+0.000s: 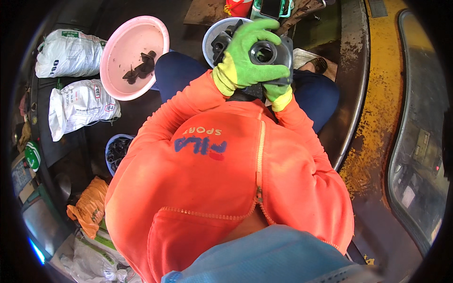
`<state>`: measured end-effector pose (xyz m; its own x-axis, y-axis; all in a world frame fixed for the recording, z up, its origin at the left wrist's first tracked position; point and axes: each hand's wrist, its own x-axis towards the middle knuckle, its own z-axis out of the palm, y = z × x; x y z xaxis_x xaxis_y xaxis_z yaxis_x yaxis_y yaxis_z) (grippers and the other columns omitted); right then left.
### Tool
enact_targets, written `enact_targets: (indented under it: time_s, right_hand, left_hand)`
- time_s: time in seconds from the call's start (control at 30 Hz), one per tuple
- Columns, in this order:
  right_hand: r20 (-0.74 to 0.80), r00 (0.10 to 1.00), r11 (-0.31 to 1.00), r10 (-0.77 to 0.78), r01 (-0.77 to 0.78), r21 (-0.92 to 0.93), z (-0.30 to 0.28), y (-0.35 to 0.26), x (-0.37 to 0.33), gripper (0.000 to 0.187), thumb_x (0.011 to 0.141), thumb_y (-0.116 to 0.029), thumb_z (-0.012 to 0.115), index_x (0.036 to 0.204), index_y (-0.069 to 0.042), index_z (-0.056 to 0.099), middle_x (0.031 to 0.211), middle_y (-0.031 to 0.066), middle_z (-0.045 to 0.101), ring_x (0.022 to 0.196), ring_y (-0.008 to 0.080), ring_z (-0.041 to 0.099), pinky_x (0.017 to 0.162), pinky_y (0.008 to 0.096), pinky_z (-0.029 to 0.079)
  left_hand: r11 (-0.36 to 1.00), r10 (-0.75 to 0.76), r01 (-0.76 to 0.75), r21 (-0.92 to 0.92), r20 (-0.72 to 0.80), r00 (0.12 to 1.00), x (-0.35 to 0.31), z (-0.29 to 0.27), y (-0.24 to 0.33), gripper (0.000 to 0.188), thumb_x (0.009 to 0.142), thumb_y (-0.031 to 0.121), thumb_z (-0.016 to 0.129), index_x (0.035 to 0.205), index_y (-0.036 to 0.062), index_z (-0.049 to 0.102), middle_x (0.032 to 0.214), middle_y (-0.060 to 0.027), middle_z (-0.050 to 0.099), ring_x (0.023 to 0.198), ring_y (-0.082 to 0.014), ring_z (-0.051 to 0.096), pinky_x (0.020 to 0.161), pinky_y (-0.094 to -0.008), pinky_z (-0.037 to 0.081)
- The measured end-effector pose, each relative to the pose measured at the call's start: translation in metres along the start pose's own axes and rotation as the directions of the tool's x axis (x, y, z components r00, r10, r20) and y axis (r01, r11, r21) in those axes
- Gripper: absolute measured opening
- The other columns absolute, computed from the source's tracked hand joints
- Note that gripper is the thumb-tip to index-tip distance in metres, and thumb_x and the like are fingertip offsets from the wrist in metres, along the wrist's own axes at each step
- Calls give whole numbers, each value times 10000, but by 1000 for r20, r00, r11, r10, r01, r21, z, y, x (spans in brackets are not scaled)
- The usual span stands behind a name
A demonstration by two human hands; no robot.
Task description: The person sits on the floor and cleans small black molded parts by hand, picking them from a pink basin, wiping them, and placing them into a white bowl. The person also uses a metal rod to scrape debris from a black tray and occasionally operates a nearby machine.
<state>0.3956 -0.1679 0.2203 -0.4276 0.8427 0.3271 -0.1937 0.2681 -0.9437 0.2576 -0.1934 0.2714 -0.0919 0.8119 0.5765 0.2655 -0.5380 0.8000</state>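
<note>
My left hand (250,59), in a green glove with a yellow cuff, curls around a black moulded part (285,51) with a round opening. Its fingers reach over the far side and its thumb lies along the near side. My right hand (276,92), gloved the same way, is right below the part, against its near edge. Its fingers are hidden behind the part and the left thumb. Just beyond my left hand, a pale blue basket (206,46) holds more dark parts (219,45).
To the left, a pink basin (125,40) holds several black pieces (141,68). White sacks (71,54) lie beyond it, and another blue basket (109,162) of dark parts is nearer. A red bucket (239,8) stands ahead. A worn yellow machine frame (377,94) runs along my right.
</note>
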Motion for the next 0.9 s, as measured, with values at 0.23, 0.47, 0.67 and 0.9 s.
enact_targets:
  time_s: [0.23,0.47,0.67,0.9]
  right_hand:
    - [-143,977,963,-160,123,-239,9,-20,-3,251,899,-179,622,1085,-17,577,991,76,641,877,181,631,752,296,514]
    - [-21,982,928,-185,168,-333,0,-33,-1,277,882,-168,641,1112,-27,578,1003,81,648,897,189,638,772,291,511]
    - [127,968,835,-216,250,-491,-15,-36,-9,366,862,-107,676,1204,-29,568,1128,87,643,989,207,640,845,307,512]
    - [383,922,806,65,177,-565,-39,-54,-19,389,860,-118,690,1227,-46,581,1122,96,678,1005,205,663,847,330,535]
  left_hand:
    - [991,-135,136,-2,-72,988,-10,21,12,490,627,230,871,1012,35,640,928,-93,669,829,-218,668,760,-326,540]
    - [989,-135,129,-65,-95,986,-10,25,20,454,645,213,861,998,22,650,901,-98,675,809,-212,666,746,-325,538]
    - [968,-193,204,-149,84,978,-10,10,20,403,717,116,793,1082,22,648,1036,-90,664,953,-188,639,842,-318,509]
    - [949,-162,222,-222,257,953,-5,-5,20,394,715,130,773,1077,20,661,1064,-94,665,996,-195,627,889,-330,490]
